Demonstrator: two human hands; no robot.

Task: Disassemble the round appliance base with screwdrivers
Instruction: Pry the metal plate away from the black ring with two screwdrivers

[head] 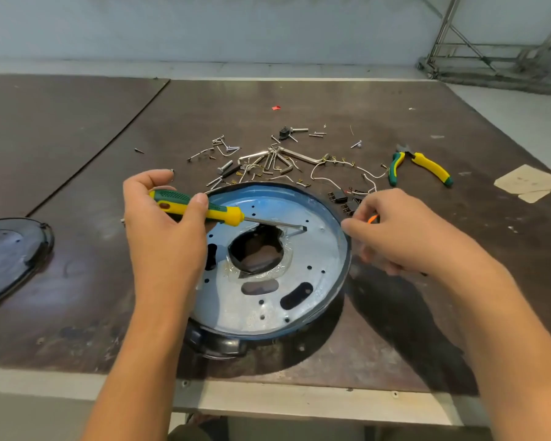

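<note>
The round appliance base (pixel 312 249) lies flat on the table (pixel 299 100), near its front edge. The left hand (pixel 163 230) grips a green-and-yellow screwdriver (pixel 226 214) by the handle. Its long axis runs from 10 o'clock to 4 o'clock, and the tip points right, over the plate beside the central hole. The right hand (pixel 398 233), blurred at the rim's 3 o'clock, curls round an orange object (pixel 373 219). Loose screws (pixel 268 160) lie at 12 o'clock, pliers (pixel 433 168) at 2 o'clock.
</note>
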